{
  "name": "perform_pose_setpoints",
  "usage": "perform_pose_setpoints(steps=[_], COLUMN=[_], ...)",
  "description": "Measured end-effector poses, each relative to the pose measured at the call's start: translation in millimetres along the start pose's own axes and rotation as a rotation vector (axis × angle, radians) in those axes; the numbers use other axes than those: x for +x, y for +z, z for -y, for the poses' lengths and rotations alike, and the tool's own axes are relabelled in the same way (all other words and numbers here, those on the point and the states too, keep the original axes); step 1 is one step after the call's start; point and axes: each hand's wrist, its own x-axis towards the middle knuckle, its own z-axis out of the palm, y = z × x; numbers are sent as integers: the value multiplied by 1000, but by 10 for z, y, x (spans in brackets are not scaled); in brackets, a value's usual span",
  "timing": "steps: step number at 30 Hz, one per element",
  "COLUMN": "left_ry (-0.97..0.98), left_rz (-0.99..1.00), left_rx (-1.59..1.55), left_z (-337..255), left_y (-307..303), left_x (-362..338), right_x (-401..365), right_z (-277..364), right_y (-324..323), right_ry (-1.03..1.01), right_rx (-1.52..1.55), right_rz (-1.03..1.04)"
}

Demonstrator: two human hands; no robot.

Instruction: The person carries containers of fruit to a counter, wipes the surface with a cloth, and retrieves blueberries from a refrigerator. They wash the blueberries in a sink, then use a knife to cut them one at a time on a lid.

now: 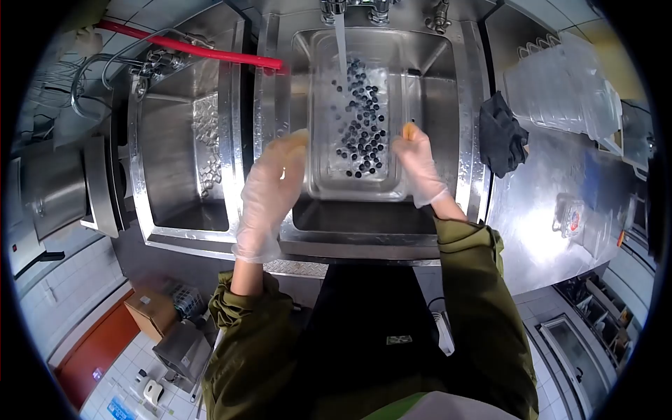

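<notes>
A clear plastic container [358, 189] sits in the right-hand basin of the steel sink [437, 105]. Several blueberries [364, 129] lie spread through the middle of it in water. From the tap [336, 8] a stream of water [341, 45] falls into its far end. My left hand [275, 182], in a thin clear glove and slightly blurred, is closed on the container's left rim. On the opposite rim my right hand [418, 164], gloved too, is closed with the thumb side up. The fingertips of both hands are partly hidden.
Ice lumps [208, 140] lie in the left basin [171, 154]. A red hose [203, 50] reaches over the divider. On the right counter [532, 210] are a dark crumpled cloth [501, 133], stacked clear containers [560, 91] and a small clear lidded pack [572, 218].
</notes>
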Motion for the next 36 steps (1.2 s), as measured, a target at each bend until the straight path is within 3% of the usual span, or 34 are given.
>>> perform_pose_setpoints(steps=[4, 6, 8, 10, 13, 16, 17, 23, 26, 27, 30, 33, 34, 35, 36], left_ry=[43, -22, -32, 15, 47, 31, 29, 170, 23, 46, 91, 89, -68, 68, -29], left_rz=[22, 4, -2, 5, 11, 1, -2, 19, 176, 271, 436, 322, 258, 151, 109], left_rx=[26, -25, -52, -49, 10, -7, -19, 81, 290, 495, 444, 456, 430, 333, 376], left_z=[9, 14, 8, 6, 34, 33, 32, -21, -8, -101, -286, -376, -718, -675, -652], left_y=[-88, -62, -25, 4, -42, 29, 70, 117, 331, 428, 604, 890, 1086, 1222, 1403], left_x=[-32, -45, -67, -66, -79, -91, -85, 49, 201, 273, 327, 627, 1052, 1321, 1687], right_x=[-138, -61, 25, 62, -85, 22, 57, -49, 45, 15, -53, -29, -17, -48, -107], right_z=[268, 70, -40, -188, 118, -5, -53, 110, -162, -188, -267, -404, -253, -183, -124], right_y=[-412, -292, 30, 64, -270, -107, 71, -172, 73, 170, 15, 44, 158, 162, 144], right_ry=[144, -49, 64, 129, 147, 31, -5, 64, 37, 45, 71, -46, 56, 114, 170], right_rx=[161, -3, 59, -36, 213, 44, 174, 158, 66, 38, -15, -21, -63, 18, 96], right_rz=[264, 78, -28, 28, 195, -16, -54, 146, -7, -44, 73, 20, -23, -2, 24])
